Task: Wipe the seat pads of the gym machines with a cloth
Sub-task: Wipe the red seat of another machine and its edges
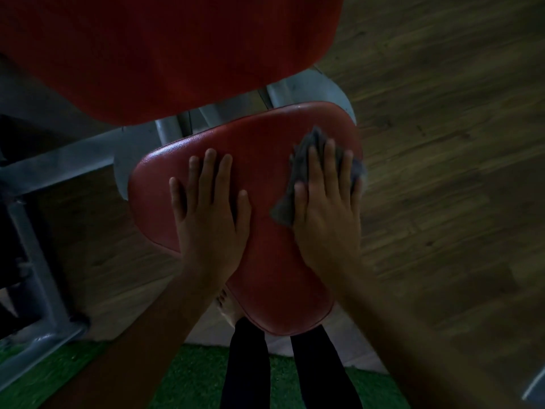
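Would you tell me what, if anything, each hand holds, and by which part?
Nothing is gripped: the right hand presses the grey cloth flat on the seat pad; the left hand rests bare.

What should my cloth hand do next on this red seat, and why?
Probably slide the right hand and its grey cloth across the seat pad toward the near end. The cloth is pressed flat at the pad's far right corner, with bare red surface stretching toward you; the left hand lies flat on the pad's left half.
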A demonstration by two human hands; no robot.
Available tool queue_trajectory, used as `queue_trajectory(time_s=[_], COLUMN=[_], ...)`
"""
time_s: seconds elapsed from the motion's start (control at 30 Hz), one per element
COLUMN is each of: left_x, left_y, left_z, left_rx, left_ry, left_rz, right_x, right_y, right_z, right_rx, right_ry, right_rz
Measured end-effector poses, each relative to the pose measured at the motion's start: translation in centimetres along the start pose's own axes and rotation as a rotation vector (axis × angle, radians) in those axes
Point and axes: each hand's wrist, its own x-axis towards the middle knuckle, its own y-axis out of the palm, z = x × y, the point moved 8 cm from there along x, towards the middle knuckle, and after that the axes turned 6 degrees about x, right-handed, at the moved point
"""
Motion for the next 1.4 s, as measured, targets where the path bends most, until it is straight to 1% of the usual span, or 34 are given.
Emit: queue_trajectory(time_s=[0.07,0.13,0.23,0.3,0.33,0.4,0.43,0.47,0.57,0.63,0.67,0.73,0.77,0.8,0.83,0.9,0.97,1.03,1.1,1.17,1.2,1.3,1.33,1.4], left_x=[0.0,0.0,0.0,0.1,0.1,0.0,0.0,0.0,0.1,0.1,0.1,0.1,0.1,0.1,0.1,0.2,0.2,0.1,0.1,0.1,0.2,0.2,0.2,0.3], left_y=[0.1,0.2,0.2,0.1,0.1,0.2,0.2,0.2,0.0,0.0,0.1,0.1,0.2,0.2,0.1,0.0,0.0,-0.1,-0.1,0.0,0.0,-0.1,-0.1,-0.2], left_z=[-0.2,-0.4,-0.4,-0.4,-0.4,-0.4,-0.3,-0.3,-0.4,-0.4,-0.4,-0.2,-0.3,-0.2,-0.3,-0.4,-0.3,-0.3,-0.2,-0.2,-0.3,-0.3,-0.2,-0.3], left_rx=[0.012,0.027,0.037,0.033,0.03,0.037,0.042,0.042,0.032,0.017,0.011,0.016,0.019,0.023,0.024,0.01,-0.001,-0.008,-0.005,0.008,0.012,0.016,0.004,-0.031], left_ry=[-0.007,-0.011,-0.006,-0.012,-0.014,-0.016,-0.016,-0.017,-0.016,-0.018,-0.019,-0.019,-0.024,-0.026,-0.024,-0.017,-0.017,-0.011,-0.013,-0.014,-0.014,-0.024,-0.028,-0.024], left_rz=[0.006,0.011,0.012,0.007,0.008,0.014,0.018,0.021,0.016,0.016,0.018,0.022,0.019,0.015,0.011,0.011,0.024,0.026,0.026,0.033,0.037,0.042,0.046,0.051], right_x=[3.8,3.8,-0.3,0.0,1.8,6.3,7.5,7.6,1.9,-0.3,0.8,4.7,6.0,5.8,4.2,-2.2,-6.4,-4.1,-0.1,-0.2,-2.2,-9.1,-8.9,-4.7], right_y=[-0.1,0.2,0.3,0.3,0.0,-0.4,-0.3,0.0,0.2,-0.1,-0.3,-1.0,-1.2,-1.0,-0.6,0.1,0.1,0.2,-0.1,0.0,0.2,0.2,0.3,0.1], right_z=[0.5,1.5,2.4,1.3,1.0,1.4,1.9,2.4,2.4,0.0,-1.1,-1.5,-1.3,-0.6,0.3,1.7,1.0,-0.2,-0.4,0.3,0.8,1.9,1.3,0.0], right_rx=[-0.014,-0.03,-0.057,-0.09,-0.1,-0.098,-0.087,-0.077,-0.093,-0.129,-0.134,-0.108,-0.074,-0.044,-0.036,-0.04,-0.036,-0.014,0.027,0.046,0.028,-0.018,-0.01,-0.001], right_ry=[0.059,0.048,-0.168,-0.254,-0.242,-0.121,-0.069,-0.066,-0.262,-0.313,-0.279,-0.107,-0.014,0.025,0.003,-0.12,-0.172,-0.132,-0.015,0.044,0.028,-0.103,-0.125,-0.108], right_rz=[-0.05,-0.047,0.075,0.091,0.062,-0.026,-0.026,-0.011,0.102,0.143,0.127,0.014,-0.014,-0.019,-0.006,0.091,0.14,0.123,0.074,0.058,0.071,0.143,0.154,0.126])
